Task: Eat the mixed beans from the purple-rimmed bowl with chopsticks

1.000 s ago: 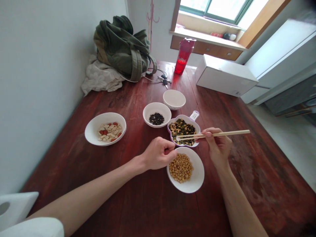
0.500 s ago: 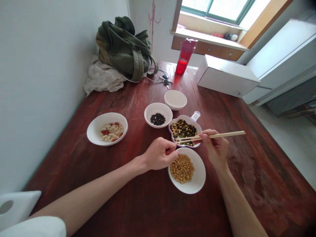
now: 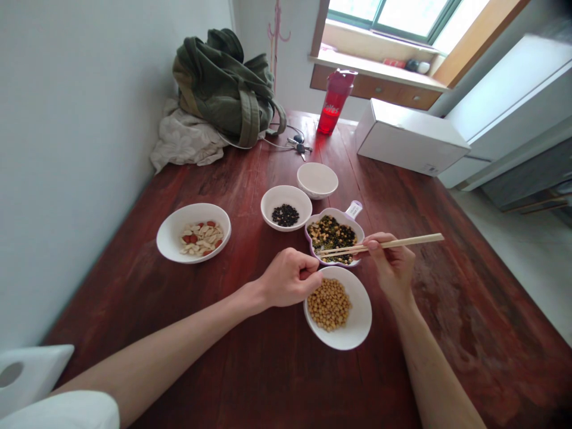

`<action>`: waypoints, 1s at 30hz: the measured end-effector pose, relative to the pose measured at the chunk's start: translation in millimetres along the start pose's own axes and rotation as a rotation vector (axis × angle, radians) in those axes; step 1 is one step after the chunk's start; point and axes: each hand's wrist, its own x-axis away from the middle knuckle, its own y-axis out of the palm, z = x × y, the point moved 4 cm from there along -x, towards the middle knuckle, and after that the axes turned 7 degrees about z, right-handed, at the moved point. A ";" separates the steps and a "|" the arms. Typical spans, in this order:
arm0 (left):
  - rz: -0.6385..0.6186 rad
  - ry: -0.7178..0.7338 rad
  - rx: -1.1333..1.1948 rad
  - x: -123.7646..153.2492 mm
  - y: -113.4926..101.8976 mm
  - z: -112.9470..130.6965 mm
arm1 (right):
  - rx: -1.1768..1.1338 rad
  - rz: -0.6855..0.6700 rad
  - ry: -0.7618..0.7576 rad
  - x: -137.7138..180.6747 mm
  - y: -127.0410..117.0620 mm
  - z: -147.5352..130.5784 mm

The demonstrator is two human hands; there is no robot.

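Note:
My right hand [image 3: 392, 265] is closed on a pair of wooden chopsticks [image 3: 402, 242]. Their tips reach left over a purple-rimmed dish [image 3: 356, 225] filled with mixed dark and yellow beans. Just in front of that dish stands a white bowl of yellow soybeans [image 3: 357, 322]. My left hand [image 3: 288, 278] is curled in a loose fist and rests against this bowl's left rim. Behind the purple dish are a small white bowl of black beans [image 3: 286, 208] and an empty white bowl [image 3: 317, 179].
A white bowl of peanuts and seeds [image 3: 193, 233] sits at the left on the red-brown wooden table [image 3: 250, 369]. At the far end lie a green bag [image 3: 223, 83], a pale cloth, keys [image 3: 298, 146], a red bottle [image 3: 333, 102] and a white box [image 3: 409, 138]. The wall runs along the left.
My right hand has shifted slightly with the chopsticks, dipping toward the purple dish and lifting a little again. My left hand has stayed at the soybean bowl.

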 end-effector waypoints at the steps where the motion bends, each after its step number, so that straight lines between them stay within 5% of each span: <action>1: 0.001 0.002 0.001 0.0 0.1 -0.2 | 0.012 0.002 -0.002 -0.5 -1.3 0.4; 8: 0.004 0.006 0.001 0.4 0.4 -0.8 | 0.187 0.067 -0.102 -5.8 -12.3 0.4; 30: -0.005 -0.007 -0.007 -0.4 0.8 -1.1 | 0.103 0.148 -0.074 -7.1 -14.5 1.0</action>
